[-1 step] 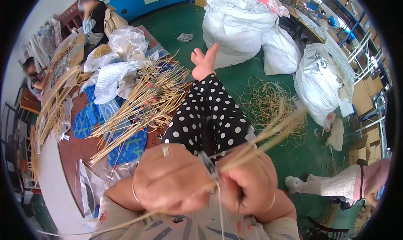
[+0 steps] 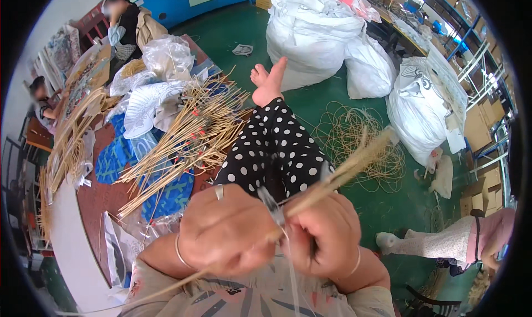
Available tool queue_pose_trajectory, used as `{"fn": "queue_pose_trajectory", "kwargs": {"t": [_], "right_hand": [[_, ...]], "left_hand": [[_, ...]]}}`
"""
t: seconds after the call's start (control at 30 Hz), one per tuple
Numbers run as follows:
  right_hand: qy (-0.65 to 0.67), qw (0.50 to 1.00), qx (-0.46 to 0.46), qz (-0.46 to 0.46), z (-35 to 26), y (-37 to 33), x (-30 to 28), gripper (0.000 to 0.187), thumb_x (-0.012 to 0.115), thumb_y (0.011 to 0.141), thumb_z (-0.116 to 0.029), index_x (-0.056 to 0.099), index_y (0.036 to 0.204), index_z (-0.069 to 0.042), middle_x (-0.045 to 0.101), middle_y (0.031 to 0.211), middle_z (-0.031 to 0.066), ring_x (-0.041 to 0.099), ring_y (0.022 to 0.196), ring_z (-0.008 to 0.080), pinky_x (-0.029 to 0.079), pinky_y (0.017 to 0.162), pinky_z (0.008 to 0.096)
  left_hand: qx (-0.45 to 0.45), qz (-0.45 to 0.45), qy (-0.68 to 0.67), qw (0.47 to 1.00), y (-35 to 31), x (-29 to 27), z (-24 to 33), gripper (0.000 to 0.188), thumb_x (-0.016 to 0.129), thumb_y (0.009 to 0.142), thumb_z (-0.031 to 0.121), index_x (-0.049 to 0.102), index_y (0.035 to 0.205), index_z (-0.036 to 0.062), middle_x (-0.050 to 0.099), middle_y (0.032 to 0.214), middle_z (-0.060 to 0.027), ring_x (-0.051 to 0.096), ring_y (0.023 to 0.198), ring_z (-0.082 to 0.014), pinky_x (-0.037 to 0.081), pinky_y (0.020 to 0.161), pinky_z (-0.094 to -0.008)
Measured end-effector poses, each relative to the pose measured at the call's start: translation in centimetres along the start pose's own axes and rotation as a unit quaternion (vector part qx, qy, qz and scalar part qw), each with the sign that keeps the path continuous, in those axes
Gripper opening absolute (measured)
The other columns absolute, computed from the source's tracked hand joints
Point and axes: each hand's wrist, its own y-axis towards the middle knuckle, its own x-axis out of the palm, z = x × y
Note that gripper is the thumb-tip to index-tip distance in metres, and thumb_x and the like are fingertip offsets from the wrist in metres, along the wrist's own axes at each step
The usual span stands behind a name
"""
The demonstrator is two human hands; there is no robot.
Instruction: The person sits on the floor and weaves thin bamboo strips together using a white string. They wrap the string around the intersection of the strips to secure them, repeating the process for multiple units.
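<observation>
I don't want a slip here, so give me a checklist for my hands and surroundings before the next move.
1. Left hand closed on the thin cane: ok.
2. Right hand closed on the cane bundle: ok.
3. White strand between the hands pulled tight: cannot tell, blurred.
4. Loose coil on the floor apart from the bare feet: ok.
5. Stick pile at left neatly aligned: not ok, sticks cross.

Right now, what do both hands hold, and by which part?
Left hand and right hand grip thin tan strips partway along their length; exact contact is blurred.
</observation>
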Motion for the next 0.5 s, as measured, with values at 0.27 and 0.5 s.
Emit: {"fn": "queue_pose_trajectory", "kwargs": {"t": [0.27, 0.5], "right_hand": [[0.094, 0.986, 0.111, 0.084, 4.9, -1.4, 3.7, 0.016, 0.058, 0.062, 0.002, 0.048, 0.073, -0.004, 0.049, 0.057, 0.0090, 0.049, 0.047, 0.0228, 0.038, 0.043, 0.0305], [0.146, 0.988, -0.033, 0.038, 4.6, -1.1, 2.3, 0.017, 0.062, 0.065, -0.001, 0.047, 0.074, -0.003, 0.049, 0.059, 0.0063, 0.049, 0.046, 0.0201, 0.037, 0.042, 0.0277]], "left_hand": [[-0.041, 0.029, 0.075, 0.996, -1.6, 3.4, -4.0, 0.009, 0.058, 0.071, 0.001, 0.056, 0.079, 0.0034, 0.055, 0.067, -0.0069, 0.052, 0.053, -0.0228, 0.040, 0.046, -0.0306], [-0.101, 0.039, 0.015, 0.994, -1.4, 2.8, -2.7, 0.006, 0.055, 0.078, 0.002, 0.055, 0.084, 0.0007, 0.056, 0.069, -0.0084, 0.053, 0.055, -0.0222, 0.041, 0.049, -0.0305]]}}
